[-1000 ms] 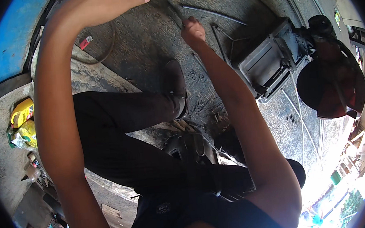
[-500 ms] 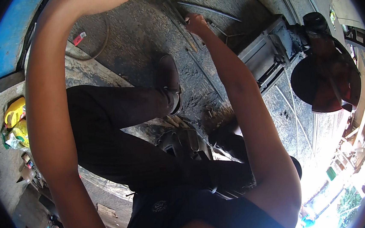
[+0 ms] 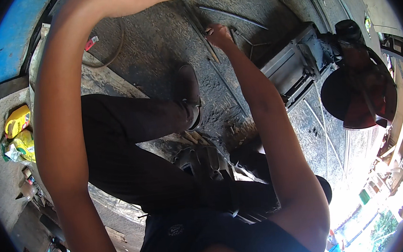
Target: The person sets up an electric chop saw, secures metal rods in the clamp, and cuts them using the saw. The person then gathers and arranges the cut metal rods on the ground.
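My right hand (image 3: 220, 36) is closed, its fingers curled at a thin dark metal rod (image 3: 194, 21) that slants over the grimy floor. The rod's near end shows just past that hand. My left hand (image 3: 139, 0) is at the top edge, close to the rod's far end. Only its back and the tip of the thumb show; its other fingers are hidden or out of view. A grey metal tube (image 3: 233, 16) lies beyond my right hand. Beside that hand, on its right, is a thin T-shaped metal handle (image 3: 251, 44).
A cut-off saw with a round reddish guard (image 3: 360, 92) and dark metal base (image 3: 295, 57) stands to the right. My shoe (image 3: 189, 96) rests on the floor. Another thin bar (image 3: 228, 86) lies near it. A yellow bottle (image 3: 18, 120) is at left; a hose (image 3: 119, 52) curves behind my left forearm.
The view has shifted slightly. My left hand and its thumb show a little farther right and lower. My right hand stays closed at the rod, nearly in the same place.
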{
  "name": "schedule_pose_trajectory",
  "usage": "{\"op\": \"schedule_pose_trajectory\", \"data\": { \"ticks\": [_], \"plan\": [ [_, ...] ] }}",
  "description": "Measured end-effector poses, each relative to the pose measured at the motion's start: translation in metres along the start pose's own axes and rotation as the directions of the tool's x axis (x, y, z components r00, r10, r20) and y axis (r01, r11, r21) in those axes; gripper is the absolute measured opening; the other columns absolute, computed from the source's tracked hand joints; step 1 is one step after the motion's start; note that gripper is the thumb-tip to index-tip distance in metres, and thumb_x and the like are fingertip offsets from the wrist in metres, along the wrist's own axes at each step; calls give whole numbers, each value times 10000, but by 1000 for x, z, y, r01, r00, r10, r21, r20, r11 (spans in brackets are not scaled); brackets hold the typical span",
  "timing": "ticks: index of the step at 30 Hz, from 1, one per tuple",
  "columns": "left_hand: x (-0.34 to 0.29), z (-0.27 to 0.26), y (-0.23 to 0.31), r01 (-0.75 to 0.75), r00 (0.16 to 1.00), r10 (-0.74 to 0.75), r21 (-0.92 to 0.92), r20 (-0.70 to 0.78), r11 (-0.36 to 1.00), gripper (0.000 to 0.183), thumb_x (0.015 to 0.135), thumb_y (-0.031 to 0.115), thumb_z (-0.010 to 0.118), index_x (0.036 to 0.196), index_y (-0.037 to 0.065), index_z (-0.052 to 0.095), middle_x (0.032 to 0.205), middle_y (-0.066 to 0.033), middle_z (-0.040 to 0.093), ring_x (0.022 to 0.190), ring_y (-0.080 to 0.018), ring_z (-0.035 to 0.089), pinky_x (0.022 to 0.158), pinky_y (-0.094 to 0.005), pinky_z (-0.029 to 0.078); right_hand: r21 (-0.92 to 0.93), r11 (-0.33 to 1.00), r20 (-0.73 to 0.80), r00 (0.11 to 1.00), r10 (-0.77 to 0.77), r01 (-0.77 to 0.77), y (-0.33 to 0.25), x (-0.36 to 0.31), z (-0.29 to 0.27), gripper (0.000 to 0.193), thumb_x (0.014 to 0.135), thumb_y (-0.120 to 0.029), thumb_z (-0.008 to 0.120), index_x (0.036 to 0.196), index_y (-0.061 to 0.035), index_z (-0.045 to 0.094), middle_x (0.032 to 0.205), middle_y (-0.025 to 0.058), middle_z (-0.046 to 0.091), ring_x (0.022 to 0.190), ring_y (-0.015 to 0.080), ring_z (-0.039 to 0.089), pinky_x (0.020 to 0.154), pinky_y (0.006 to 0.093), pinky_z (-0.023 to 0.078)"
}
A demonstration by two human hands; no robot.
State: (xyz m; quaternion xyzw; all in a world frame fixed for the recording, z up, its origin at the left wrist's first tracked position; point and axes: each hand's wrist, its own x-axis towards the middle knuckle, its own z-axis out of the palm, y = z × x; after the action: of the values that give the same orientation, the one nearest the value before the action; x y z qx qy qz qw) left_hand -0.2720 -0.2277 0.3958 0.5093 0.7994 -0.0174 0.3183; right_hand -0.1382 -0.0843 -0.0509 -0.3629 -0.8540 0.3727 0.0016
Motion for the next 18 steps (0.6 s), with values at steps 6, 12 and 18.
{"op": "schedule_pose_trajectory", "data": {
  "ticks": [6, 12, 18],
  "plan": [
    [-2, 0, 3, -58, 997, 59, 41, -46, 997, 570, 934, 426, 575, 1314, 6, 507, 1254, -189, 585, 1139, -294, 585, 942, -346, 479, 2, 997, -96, 993, -74, 75, 14, 6, 9, 311, 745, -146, 687, 1048, -76, 706, 982, 128, 720, 936, 267, 695, 838, 364, 548],
    [0, 8, 1, -22, 998, 26, 53, -65, 998, 579, 936, 438, 571, 1317, 7, 506, 1260, -188, 581, 1145, -295, 581, 949, -349, 475, 26, 997, -120, 991, -67, 70, 9, 8, 16, 288, 743, -136, 662, 1019, -72, 715, 959, 124, 723, 924, 268, 699, 824, 363, 553],
    [6, 6, 1, 8, 999, -4, 101, -38, 995, 593, 935, 446, 571, 1332, 12, 494, 1277, -187, 570, 1148, -296, 577, 946, -349, 477, 33, 999, -161, 987, -29, 35, 14, 11, 17, 279, 746, -145, 659, 1010, -78, 718, 971, 122, 724, 930, 264, 700, 822, 355, 554]
  ]
}}
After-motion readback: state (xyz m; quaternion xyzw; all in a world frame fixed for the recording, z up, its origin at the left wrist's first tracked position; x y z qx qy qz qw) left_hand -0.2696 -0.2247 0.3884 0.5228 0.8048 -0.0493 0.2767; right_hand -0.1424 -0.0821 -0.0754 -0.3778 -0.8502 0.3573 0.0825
